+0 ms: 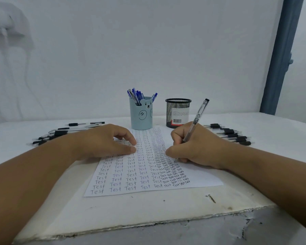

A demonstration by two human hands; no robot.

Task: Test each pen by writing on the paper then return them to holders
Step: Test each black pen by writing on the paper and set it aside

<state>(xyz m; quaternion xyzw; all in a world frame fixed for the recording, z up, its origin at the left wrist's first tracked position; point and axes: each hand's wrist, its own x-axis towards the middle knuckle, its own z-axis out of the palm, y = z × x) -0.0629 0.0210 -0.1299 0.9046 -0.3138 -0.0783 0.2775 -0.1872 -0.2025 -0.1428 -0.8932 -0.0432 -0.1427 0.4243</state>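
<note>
Right hand: the right hand (196, 147) pinched a clear-barrelled pen (195, 121) low on its grip, fingers curled round it, tip down on the paper (148, 174) near the sheet's right edge; the capped end slanted up toward the table's far edge.
Left hand: the left hand (102, 140) lay palm-down on the upper left of the paper, fingers loosely spread and holding nothing, pinning the sheet.
Paper: it lay in the middle of the table (166, 206), near the front edge, nearly filled with columns of the word "Test".
Holders: a blue bear-faced holder (141, 114) with blue pens (137, 95) stood just behind the paper; a black mesh holder (177, 113) stood beside it on the right, and no pens showed above its rim.
Loose pens: one row of black-gripped pens (60, 134) lay toward the table's left edge, another row (231, 135) toward the right edge.
Handling: the pen looked light, stiff and smooth-barrelled; the rubbery grip near the tip seemed the surest place to hold while writing, the mid-barrel for dropping it into a holder.
Paper's behaviour: thin and likely to slide, so it probably needed the flat hand on it.
</note>
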